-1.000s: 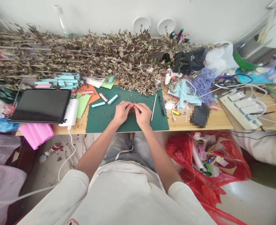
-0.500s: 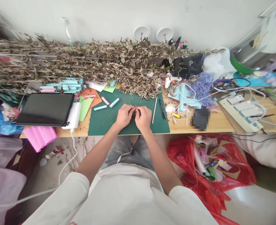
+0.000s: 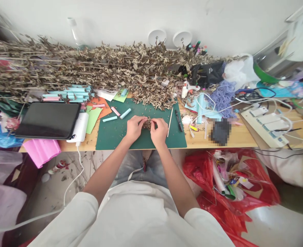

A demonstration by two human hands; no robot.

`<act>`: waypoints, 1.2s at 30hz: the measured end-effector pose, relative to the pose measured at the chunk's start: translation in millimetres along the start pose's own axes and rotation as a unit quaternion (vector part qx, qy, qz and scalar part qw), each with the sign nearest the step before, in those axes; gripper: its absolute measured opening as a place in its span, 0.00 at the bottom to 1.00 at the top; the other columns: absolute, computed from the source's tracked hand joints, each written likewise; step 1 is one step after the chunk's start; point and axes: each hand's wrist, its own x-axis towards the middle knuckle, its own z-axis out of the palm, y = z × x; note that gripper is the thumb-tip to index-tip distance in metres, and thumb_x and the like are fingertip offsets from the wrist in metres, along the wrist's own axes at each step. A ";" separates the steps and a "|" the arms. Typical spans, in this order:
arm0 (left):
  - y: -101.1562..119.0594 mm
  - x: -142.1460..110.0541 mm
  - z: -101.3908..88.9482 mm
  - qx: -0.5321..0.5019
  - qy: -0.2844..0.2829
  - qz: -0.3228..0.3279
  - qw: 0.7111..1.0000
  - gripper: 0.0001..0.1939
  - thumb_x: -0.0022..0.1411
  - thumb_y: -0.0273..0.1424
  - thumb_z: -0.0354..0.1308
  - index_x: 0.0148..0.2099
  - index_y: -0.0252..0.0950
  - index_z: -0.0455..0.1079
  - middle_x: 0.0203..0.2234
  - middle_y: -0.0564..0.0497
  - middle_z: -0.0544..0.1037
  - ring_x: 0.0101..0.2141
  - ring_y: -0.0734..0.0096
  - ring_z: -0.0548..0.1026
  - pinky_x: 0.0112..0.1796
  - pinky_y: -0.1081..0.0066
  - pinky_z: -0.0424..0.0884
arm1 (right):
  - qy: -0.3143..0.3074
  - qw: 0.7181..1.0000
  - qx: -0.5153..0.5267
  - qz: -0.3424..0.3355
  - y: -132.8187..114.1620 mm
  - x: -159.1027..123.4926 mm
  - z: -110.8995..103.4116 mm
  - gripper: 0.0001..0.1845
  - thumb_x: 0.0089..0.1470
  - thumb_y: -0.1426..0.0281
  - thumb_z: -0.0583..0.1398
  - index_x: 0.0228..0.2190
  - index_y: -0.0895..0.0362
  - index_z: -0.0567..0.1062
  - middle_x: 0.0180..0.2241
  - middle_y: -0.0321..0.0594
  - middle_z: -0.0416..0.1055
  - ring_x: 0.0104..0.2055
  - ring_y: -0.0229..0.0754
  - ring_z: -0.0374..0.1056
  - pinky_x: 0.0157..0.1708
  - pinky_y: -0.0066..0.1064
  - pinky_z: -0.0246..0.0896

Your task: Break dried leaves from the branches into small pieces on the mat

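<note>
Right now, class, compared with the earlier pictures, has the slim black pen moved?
No. The black pen lies at the same spot near the right edge of the flat green mat, beside the thin pale stick.

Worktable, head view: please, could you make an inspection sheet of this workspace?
Surface: green mat on wooden table; leaf crumbs scattered.
Job's things: small leaf clump, larger leaf pile, three paper rolls, thin stick, black pen.
Clutter: tablet at left; purple yarn at right.
Grippers: left hand and right hand, fingers at the small clump; grip unclear.
Cables: white cable hangs off front left; others around power strip.
Surroundings: red bag of scraps, below right.
</note>
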 end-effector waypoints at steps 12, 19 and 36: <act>2.5 0.9 -0.9 -0.012 -0.026 0.021 0.999 0.11 0.68 0.34 0.55 0.39 0.37 0.77 0.33 0.49 0.81 0.36 0.67 0.75 0.41 0.67 0.71 | -0.013 0.998 0.034 -0.051 3.2 -1.1 1.7 0.13 0.64 0.66 0.55 0.41 0.53 0.79 0.39 0.43 0.77 0.42 0.43 0.72 0.45 0.38 0.66; 6.1 -0.2 -1.7 0.003 -0.064 0.048 0.997 0.13 0.71 0.33 0.50 0.42 0.37 0.75 0.35 0.48 0.80 0.37 0.66 0.73 0.42 0.66 0.70 | -0.008 0.999 -0.008 -0.045 2.8 -2.6 1.7 0.13 0.64 0.66 0.55 0.38 0.53 0.80 0.36 0.42 0.78 0.40 0.43 0.72 0.45 0.38 0.62; 7.2 -0.5 -0.7 0.007 -0.032 0.024 0.999 0.12 0.70 0.33 0.51 0.39 0.37 0.75 0.34 0.47 0.80 0.37 0.65 0.74 0.42 0.65 0.70 | 0.031 0.999 0.033 -0.020 0.5 0.1 -1.1 0.11 0.62 0.68 0.54 0.33 0.55 0.76 0.33 0.43 0.76 0.38 0.44 0.71 0.42 0.37 0.65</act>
